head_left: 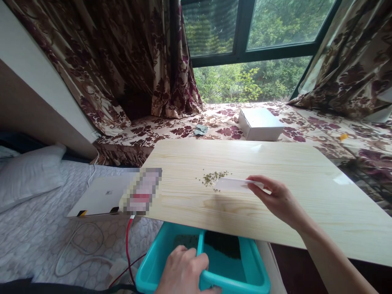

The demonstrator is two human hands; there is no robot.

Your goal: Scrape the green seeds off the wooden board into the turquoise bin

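In my right hand is a thin white plastic card, pinched between thumb and fingers at its right end. Its left edge meets a loose scatter of small green beans or seeds on the pale wooden tabletop. My left hand is closed on the teal two-compartment bin by its middle divider, below the table's near edge. Dark small grains lie in the bin's right compartment. A few specks show in the left one, partly hidden behind my left hand.
A blurred-out phone-like object with a red cable lies at the table's left end. Beside it a laptop-like white box rests on the quilted bed. A white box and a grey-green cloth lie on the window ledge.
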